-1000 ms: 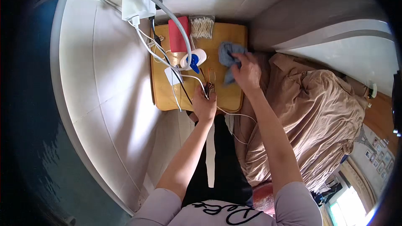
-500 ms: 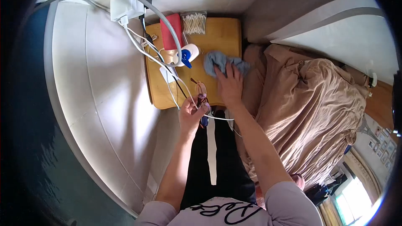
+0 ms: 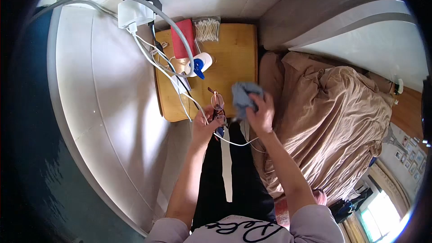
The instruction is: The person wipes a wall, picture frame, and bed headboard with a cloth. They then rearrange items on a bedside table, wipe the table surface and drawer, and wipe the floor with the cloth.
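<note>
My left hand [image 3: 205,125] is closed around a pair of glasses [image 3: 218,101] at the front edge of the small wooden table [image 3: 234,58]. One lens points up and away from me. Something dark blue shows beneath the fingers, too small to make out. A white cable [image 3: 236,144] runs past this hand. My right hand [image 3: 262,114] grips a crumpled grey-blue cloth [image 3: 244,96], held to the right of the glasses near the table's front right corner. The cloth is apart from the glasses and slightly blurred.
On the table are a white bottle with a blue top [image 3: 198,66], a red box [image 3: 182,39] and a bag of cotton swabs [image 3: 207,29]. Cables hang from a white charger [image 3: 135,12] at the left. A brown-covered bed [image 3: 333,121] stands at the right.
My right hand has lifted the cloth off the tabletop and brought it towards me, nearer the glasses. My left hand still holds the glasses in about the same place.
</note>
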